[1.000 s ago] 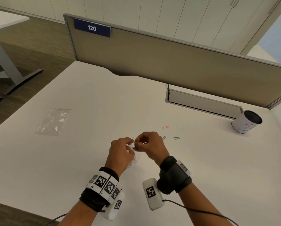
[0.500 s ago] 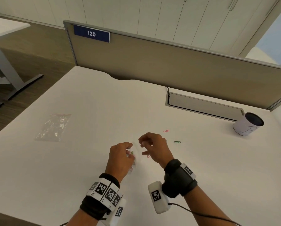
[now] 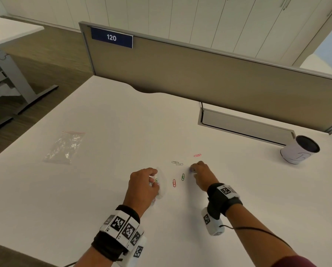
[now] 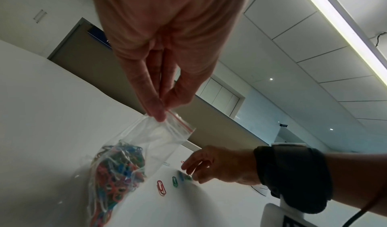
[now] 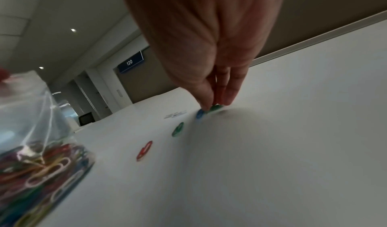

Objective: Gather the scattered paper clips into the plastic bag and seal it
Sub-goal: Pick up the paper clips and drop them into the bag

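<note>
Since half a second earlier, your right hand [image 3: 200, 173] had reached away from the bag [image 4: 134, 156] to the desk [image 3: 107, 189]. Nearest you, your left hand [image 3: 143, 185] pinched the bag's top corner, likely keeping its mouth ready. Beyond, a red clip [image 3: 174, 183] and green clip [image 3: 183, 177] lay loose. Farther, right fingertips [image 5: 206, 105] closed on two clips [image 5: 209, 109].

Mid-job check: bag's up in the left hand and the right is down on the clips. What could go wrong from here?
1. The left hand pinches the plastic bag only at its open top; the heavy load of clips could slip or spill if it tilts.
2. The right hand has its fingertips on a green clip with a blue clip just beside; one may skid away.
3. The pale clips blend with the desk and could be missed.
</note>
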A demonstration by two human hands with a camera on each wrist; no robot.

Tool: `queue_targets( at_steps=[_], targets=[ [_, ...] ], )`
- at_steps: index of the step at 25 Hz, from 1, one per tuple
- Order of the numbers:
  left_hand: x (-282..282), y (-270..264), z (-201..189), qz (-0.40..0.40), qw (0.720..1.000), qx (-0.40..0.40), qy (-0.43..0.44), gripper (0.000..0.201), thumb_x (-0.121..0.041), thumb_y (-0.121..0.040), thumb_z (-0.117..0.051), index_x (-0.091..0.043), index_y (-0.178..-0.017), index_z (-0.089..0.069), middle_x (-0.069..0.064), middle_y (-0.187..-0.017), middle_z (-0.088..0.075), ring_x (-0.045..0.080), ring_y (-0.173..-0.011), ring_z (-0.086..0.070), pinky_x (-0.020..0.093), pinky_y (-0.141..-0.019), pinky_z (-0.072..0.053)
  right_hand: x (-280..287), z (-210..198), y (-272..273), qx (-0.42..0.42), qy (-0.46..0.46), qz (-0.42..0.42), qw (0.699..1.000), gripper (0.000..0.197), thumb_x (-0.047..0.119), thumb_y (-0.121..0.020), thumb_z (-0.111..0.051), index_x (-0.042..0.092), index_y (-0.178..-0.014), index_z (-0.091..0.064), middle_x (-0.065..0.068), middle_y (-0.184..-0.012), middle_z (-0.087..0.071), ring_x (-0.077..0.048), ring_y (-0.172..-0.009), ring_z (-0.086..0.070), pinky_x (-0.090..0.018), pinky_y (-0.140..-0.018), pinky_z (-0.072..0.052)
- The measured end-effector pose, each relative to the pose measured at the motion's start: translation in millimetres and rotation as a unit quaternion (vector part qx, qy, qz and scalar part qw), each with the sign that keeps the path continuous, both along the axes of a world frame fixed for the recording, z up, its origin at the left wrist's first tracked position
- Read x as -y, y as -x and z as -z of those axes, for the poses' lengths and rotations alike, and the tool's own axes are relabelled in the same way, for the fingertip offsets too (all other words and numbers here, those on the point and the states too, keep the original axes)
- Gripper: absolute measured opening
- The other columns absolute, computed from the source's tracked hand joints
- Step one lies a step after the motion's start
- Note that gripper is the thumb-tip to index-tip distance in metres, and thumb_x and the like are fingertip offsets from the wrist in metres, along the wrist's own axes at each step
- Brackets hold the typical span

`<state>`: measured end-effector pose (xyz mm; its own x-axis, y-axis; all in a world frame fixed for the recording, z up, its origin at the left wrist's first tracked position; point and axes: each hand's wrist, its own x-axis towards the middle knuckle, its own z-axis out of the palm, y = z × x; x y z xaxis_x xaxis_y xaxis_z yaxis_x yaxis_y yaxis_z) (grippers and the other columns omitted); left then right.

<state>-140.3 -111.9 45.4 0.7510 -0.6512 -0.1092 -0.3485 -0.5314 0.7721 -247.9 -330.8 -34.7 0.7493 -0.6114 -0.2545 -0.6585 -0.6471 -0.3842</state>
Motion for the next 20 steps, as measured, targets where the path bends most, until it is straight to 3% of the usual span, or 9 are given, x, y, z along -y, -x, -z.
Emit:
queue_targets(
  at_steps=[3, 6, 8, 11, 14, 18, 20],
  targets=[
    [-1, 1, -1, -0.002, 1.0, 0.002, -0.005, 0.035, -0.003, -0.08, -0.065, -0.011, -0.114, -0.064, 0.007, -0.111, -0.069, 0.014, -0.089, -0.066, 0.025, -0.082, -0.055, 15, -7, -12, 0.03, 0.003, 0.03, 0.999, 0.039, 0.0, -0.093, -0.044, 0.008, -0.13, -0.05, -0.014, -0.138, -0.046, -0.031, -0.13, -0.04, -0.037, -0.106, -0.038],
    [-4, -1, 0, -0.012, 1.0, -0.004, -0.006, 0.035, -0.004, -0.081, -0.065, -0.011, -0.115, -0.064, 0.006, -0.112, -0.068, 0.012, -0.089, -0.066, 0.021, -0.077, -0.054, 31, -11, -21, -0.047, -0.03, 0.006, 0.998, 0.051, 0.014, -0.097, -0.042, 0.011, -0.146, -0.027, -0.013, -0.157, -0.021, -0.031, -0.143, -0.025, -0.038, -0.116, -0.025],
    [-4, -1, 0, -0.013, 1.0, -0.003, -0.006, 0.036, -0.003, -0.081, -0.065, -0.011, -0.116, -0.063, 0.006, -0.113, -0.068, 0.012, -0.088, -0.065, 0.019, -0.076, -0.053, 22, -12, -23, -0.081, -0.047, -0.045, 0.995, 0.053, 0.014, -0.098, -0.039, 0.011, -0.147, -0.021, -0.011, -0.16, -0.011, -0.032, -0.143, -0.026, -0.039, -0.115, -0.026],
    [-5, -1, 0, -0.016, 1.0, -0.006, -0.002, 0.036, -0.003, -0.08, -0.065, -0.012, -0.115, -0.063, 0.007, -0.113, -0.068, 0.012, -0.089, -0.065, 0.018, -0.074, -0.052, -15, -7, -17, -0.071, -0.012, -0.108, 0.991, 0.048, 0.012, -0.098, -0.036, 0.008, -0.145, -0.025, -0.01, -0.158, -0.018, -0.029, -0.141, -0.03, -0.038, -0.11, -0.033],
    [-5, 1, 1, -0.017, 1.0, -0.009, -0.005, 0.037, -0.002, -0.079, -0.066, -0.012, -0.115, -0.063, 0.007, -0.113, -0.068, 0.013, -0.09, -0.066, 0.018, -0.075, -0.052, -33, -8, -18, -0.025, 0.03, -0.105, 0.994, 0.045, 0.017, -0.099, -0.036, 0.01, -0.142, -0.032, -0.008, -0.155, -0.029, -0.026, -0.14, -0.033, -0.039, -0.108, -0.036],
    [-2, 2, 0, -0.013, 1.0, -0.005, -0.003, 0.036, -0.001, -0.078, -0.065, -0.01, -0.113, -0.064, 0.008, -0.11, -0.069, 0.015, -0.088, -0.067, 0.019, -0.075, -0.052, -31, -12, -37, -0.058, 0.021, -0.177, 0.982, 0.052, 0.028, -0.1, -0.037, 0.016, -0.148, -0.021, -0.006, -0.159, -0.017, -0.025, -0.146, -0.019, -0.042, -0.117, -0.021],
    [-1, 1, 0, -0.015, 1.0, -0.006, -0.002, 0.035, -0.001, -0.078, -0.065, -0.011, -0.112, -0.065, 0.008, -0.108, -0.069, 0.014, -0.086, -0.067, 0.019, -0.074, -0.051, -35, -7, -32, -0.074, 0.041, -0.205, 0.975, 0.052, 0.031, -0.1, -0.035, 0.015, -0.148, -0.022, -0.003, -0.159, -0.018, -0.024, -0.146, -0.018, -0.042, -0.118, -0.02]
  ],
)
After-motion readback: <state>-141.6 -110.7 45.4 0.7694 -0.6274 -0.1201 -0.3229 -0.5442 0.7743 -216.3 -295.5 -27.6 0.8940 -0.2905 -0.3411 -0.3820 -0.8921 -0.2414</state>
